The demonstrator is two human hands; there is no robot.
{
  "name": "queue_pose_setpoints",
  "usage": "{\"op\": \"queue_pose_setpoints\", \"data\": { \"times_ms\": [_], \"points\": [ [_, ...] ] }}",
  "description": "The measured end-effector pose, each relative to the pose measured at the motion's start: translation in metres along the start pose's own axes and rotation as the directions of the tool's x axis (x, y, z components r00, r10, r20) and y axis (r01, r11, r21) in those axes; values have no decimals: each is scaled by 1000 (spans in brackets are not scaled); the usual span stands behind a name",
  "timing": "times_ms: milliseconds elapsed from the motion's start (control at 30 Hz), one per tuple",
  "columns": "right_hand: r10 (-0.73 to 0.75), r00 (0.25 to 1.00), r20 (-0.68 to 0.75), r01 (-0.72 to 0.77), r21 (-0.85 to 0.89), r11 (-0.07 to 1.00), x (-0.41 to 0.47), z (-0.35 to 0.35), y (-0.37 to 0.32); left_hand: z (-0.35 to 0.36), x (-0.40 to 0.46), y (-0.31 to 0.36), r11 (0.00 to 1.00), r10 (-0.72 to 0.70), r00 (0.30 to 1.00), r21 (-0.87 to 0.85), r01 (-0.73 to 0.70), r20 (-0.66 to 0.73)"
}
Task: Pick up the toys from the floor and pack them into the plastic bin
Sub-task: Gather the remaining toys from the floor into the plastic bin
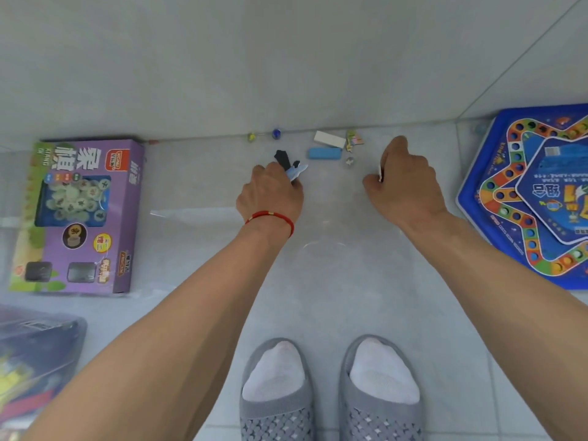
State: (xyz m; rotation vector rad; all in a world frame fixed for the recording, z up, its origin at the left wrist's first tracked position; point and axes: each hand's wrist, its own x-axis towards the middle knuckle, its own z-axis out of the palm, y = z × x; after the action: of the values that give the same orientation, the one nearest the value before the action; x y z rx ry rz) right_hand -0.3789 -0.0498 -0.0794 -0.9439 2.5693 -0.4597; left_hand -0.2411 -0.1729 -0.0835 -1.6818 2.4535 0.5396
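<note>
- The left hand (270, 192), with a red string bracelet (270, 218) at its wrist, hangs over the pale grey tiled floor (318, 297) with its fingers (292, 183) curled round a small black toy piece (282, 159) and a light blue toy piece (298, 171), both of which stick out past the knuckles.
- The right hand (404, 183) is lowered near the floor to the right of the left one, its fingers bent in; a small white scrap (380, 177) shows at the thumb side, but whether it is pinched I cannot tell.
- Loose toys lie on the floor near the foot of the wall, between and just beyond the hands: a light blue rounded block (324, 153), a white rectangular block (329, 139) just behind it, a colourful cardboard puzzle piece (353, 140) at the block's right end, and a small grey marble (350, 160) nearer the right hand.
- Further left along the wall lie a yellow-green marble (251, 137) and a dark blue marble (276, 134), near each other.
- A purple cardboard chess-set box (82, 218) lies flat on the floor well to the left.
- A blue star-patterned game board (534, 198) lies at the right edge.
- A clear plastic bin (41, 354) with a dark box inside shows at the lower left corner.
- Two feet in white socks and grey perforated slippers (331, 405) stand at the bottom.
</note>
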Motion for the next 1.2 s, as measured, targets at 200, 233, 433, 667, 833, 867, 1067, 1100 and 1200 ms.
{"op": "queue_pose_setpoints", "data": {
  "times_ms": [200,233,433,667,833,867,1067,1100,1200],
  "points": [
    [-360,933,19,357,-176,917,30,-2,-39,-8,-21,-21,999,-19,999,-48,21,42],
    [-378,924,55,380,-246,892,37,1,-46,-10,-23,-24,990,-50,997,-127,56,52],
    [-416,890,186,454,-438,776,50,12,-60,-26,-31,-30,501,-184,943,-798,334,279],
    [-334,938,-93,338,27,941,45,-12,-44,-26,-38,-33,288,-57,935,-891,352,350],
    [312,947,-72,-193,648,737,32,-28,-9,-18,-40,-38,335,-94,947,-886,321,307],
    [349,936,-48,-239,641,729,29,-30,-3,-17,-40,-38,341,-105,949,-885,316,299],
    [99,991,-92,-83,169,982,36,-17,-4,-16,-40,-35,348,-121,951,-885,309,284],
    [44,996,-83,-34,120,992,40,-13,-9,-17,-41,-36,333,-120,947,-887,320,297],
    [-42,996,-78,41,-14,999,51,-1,-21,-18,-41,-38,273,-100,938,-897,347,332]
  ]
}}
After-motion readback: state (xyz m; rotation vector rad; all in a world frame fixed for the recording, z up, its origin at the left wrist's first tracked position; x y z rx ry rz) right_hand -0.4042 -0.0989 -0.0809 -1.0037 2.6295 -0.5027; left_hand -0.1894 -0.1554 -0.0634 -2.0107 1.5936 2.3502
